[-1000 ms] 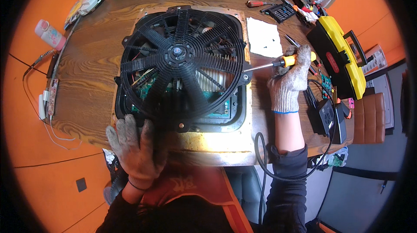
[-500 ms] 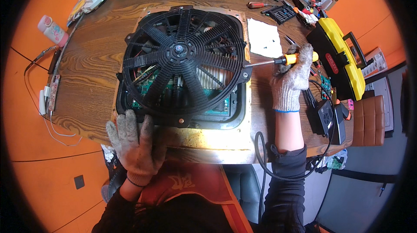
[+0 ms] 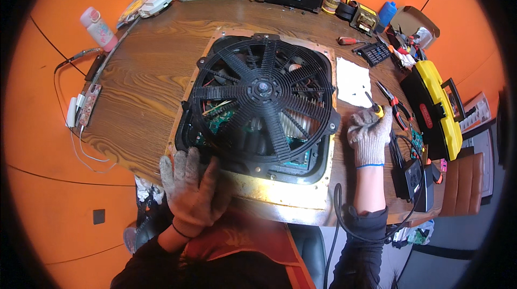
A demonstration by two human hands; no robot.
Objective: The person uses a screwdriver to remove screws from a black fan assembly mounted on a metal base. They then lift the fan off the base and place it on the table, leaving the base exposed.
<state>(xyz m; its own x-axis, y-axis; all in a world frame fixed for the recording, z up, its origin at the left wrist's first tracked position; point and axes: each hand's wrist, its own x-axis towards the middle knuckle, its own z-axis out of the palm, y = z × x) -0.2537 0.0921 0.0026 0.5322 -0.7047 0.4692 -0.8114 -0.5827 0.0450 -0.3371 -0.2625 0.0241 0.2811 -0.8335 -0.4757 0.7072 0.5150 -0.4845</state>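
A black round fan shroud [image 3: 277,133] lies over a square black housing with a metal rim [image 3: 280,188]. Through its grille show a green circuit board [image 3: 218,122] and a silver finned heatsink [image 3: 301,123]. My gloved left hand [image 3: 191,189] rests, fingers spread, at the housing's front left corner. In my gloved right hand [image 3: 371,133] is a screwdriver with a yellow and black handle [image 3: 379,111]. Its shaft points up and left over the lower edge of a white paper sheet [image 3: 353,76], on which small dark bits, perhaps screws, lie. My right fingers are wrapped round the handle.
Red-handled pliers [image 3: 397,108] lie right of the paper, beside a yellow and black toolbox [image 3: 436,111]. A black boxy device [image 3: 407,180] with a cable stands at the right edge. Another screwdriver [image 3: 350,41] lies farther back. A bottle [image 3: 99,29] and power strip [image 3: 89,106] are at left.
My right hand has drawn the screwdriver away from the fan's right mounting tab to the paper, tipping its shaft upward. My left hand stays by the front left corner. The whole view has shifted.
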